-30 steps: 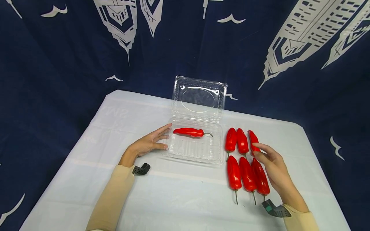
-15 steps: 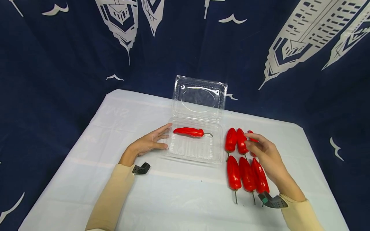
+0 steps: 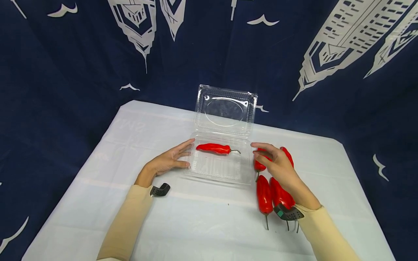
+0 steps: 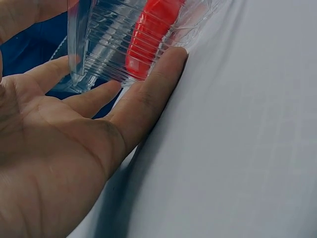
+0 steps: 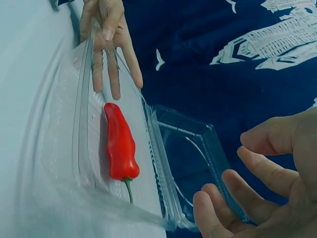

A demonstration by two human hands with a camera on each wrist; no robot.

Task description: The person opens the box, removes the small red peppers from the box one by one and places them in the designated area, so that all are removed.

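Observation:
A clear plastic clamshell box (image 3: 213, 174) lies with its lid (image 3: 225, 112) raised at the back. Inside, near the hinge side, rests one red pepper (image 3: 213, 148), its stem toward the right. My left hand (image 3: 168, 161) touches the box's left wall with spread, fairly straight fingers (image 4: 148, 99). Beside the right wall, my right hand (image 3: 279, 166) hovers over the loose peppers, fingers loosely bent and nothing between them, as the right wrist view shows. Back-row peppers (image 3: 287, 156) and front-row peppers (image 3: 264, 195) lie beneath it, partly hidden by the hand and wrist.
A white cloth covers the table (image 3: 196, 224). Behind the table hangs a dark blue curtain (image 3: 209, 54) with white building prints. A black wrist camera (image 3: 160, 190) sits on the left sleeve, another (image 3: 289, 213) on the right.
My right hand has moved left from the rightmost back-row pepper, across the back row, to the box's right edge. My left hand and the box stay put.

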